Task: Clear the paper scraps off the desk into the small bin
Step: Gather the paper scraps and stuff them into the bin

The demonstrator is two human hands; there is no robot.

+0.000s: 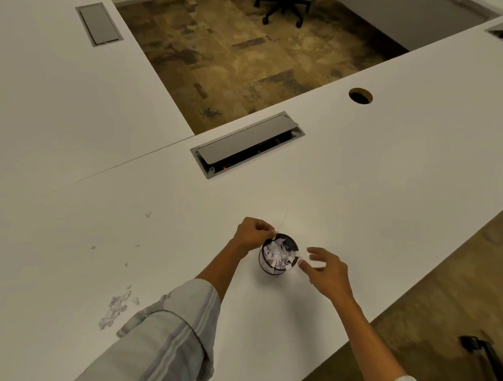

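Note:
A small dark round bin (271, 270) stands on the white desk (389, 167), packed with white paper scraps (276, 253). My left hand (252, 233) hovers at the bin's left rim, fingers pinched on a small white scrap. Just right of the bin, my right hand (329, 270) is held with fingers spread and nothing in it. A loose pile of torn scraps (114, 311) lies on the desk at the lower left. A few tiny bits (147, 214) are scattered further up on the left.
A grey cable box with a half-lifted lid (246, 144) is set into the desk beyond the bin. A round cable hole (360, 95) sits to the far right. The desk edge runs diagonally at the right, carpet below. An office chair (283, 4) stands far off.

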